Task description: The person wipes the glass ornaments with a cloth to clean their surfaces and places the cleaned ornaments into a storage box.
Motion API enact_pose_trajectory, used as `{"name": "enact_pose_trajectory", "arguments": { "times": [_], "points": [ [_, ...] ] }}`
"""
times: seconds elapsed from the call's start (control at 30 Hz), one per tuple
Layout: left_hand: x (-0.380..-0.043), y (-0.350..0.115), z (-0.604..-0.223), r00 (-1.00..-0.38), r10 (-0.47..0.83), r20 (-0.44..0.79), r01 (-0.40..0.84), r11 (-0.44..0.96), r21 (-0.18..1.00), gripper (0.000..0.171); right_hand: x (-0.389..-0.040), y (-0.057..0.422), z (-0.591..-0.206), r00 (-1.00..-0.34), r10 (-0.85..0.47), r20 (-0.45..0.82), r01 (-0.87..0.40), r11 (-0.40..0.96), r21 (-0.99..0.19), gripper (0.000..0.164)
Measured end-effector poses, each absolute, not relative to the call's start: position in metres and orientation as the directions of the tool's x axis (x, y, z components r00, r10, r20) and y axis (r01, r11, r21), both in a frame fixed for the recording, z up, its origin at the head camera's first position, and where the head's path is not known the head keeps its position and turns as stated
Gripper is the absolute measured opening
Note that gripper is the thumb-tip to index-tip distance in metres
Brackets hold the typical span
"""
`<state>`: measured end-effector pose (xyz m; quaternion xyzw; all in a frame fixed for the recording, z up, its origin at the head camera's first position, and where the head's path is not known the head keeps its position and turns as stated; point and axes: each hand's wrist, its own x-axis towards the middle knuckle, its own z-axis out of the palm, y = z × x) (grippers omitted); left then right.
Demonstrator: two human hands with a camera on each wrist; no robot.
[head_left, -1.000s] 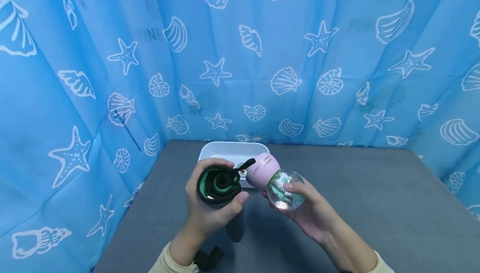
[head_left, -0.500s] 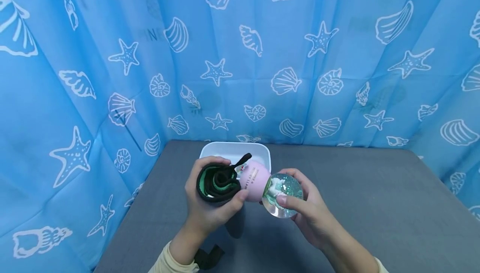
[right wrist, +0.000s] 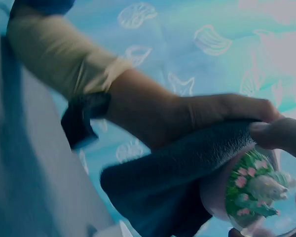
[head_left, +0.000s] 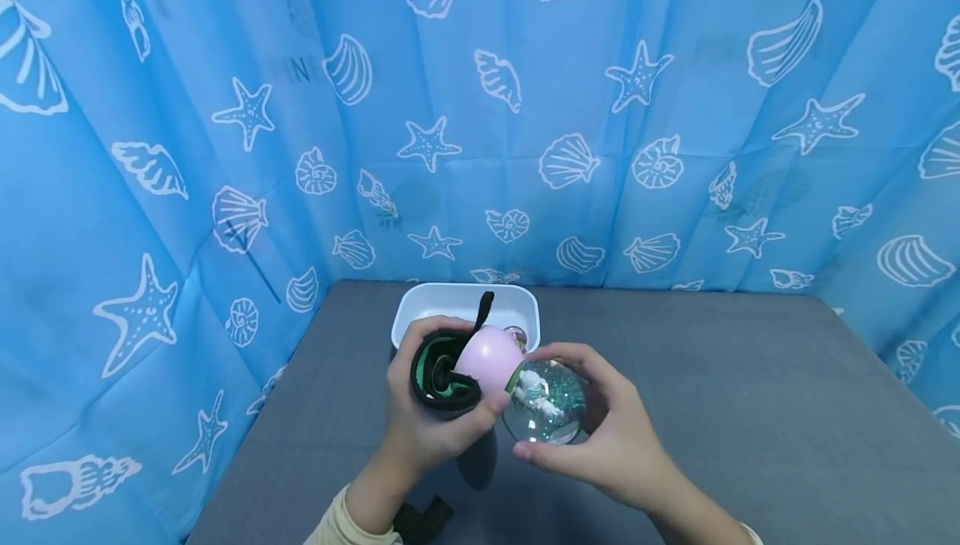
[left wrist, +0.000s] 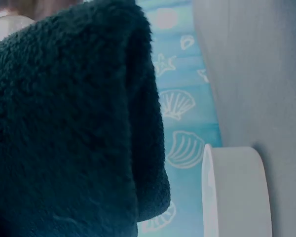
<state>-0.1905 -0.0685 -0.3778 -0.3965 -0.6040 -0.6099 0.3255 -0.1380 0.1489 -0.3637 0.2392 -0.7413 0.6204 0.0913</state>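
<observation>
In the head view my left hand [head_left: 420, 432] grips a rolled dark green cloth [head_left: 450, 399] with black edging and a small black loop [head_left: 486, 307]. My right hand [head_left: 615, 428] holds a snow globe [head_left: 546, 403] by its clear ball, fingers over the top and thumb below. The globe lies tilted on its side, its pink base [head_left: 489, 357] against the cloth's right side, near my left thumb. In the right wrist view, the globe's green end with pink flowers and a small animal figure [right wrist: 266, 188] shows, with the fuzzy cloth [right wrist: 187, 153] partly around the base.
Behind the hands, a white bin [head_left: 408, 303] stands near the grey table's [head_left: 735, 412] back edge, with a small shiny round item [head_left: 516, 333] showing in it. A blue shell-print curtain [head_left: 480, 153] closes off the back and sides. A black strap [head_left: 423, 520] is by my left wrist.
The globe has turned and moved left and down, its base now against the cloth instead of beside it. My right hand has shifted its hold, and my left hand has moved slightly right.
</observation>
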Motion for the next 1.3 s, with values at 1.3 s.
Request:
{"name": "enact_pose_trajectory", "arguments": {
  "times": [1.3],
  "points": [
    [-0.1861,-0.0645,-0.3813,-0.542,0.019,0.840,0.809,-0.260,0.528,0.055,-0.1361,0.1461,-0.3669,-0.726,-0.305,0.616,-0.679,0.176,-0.713,0.090]
  ]
}}
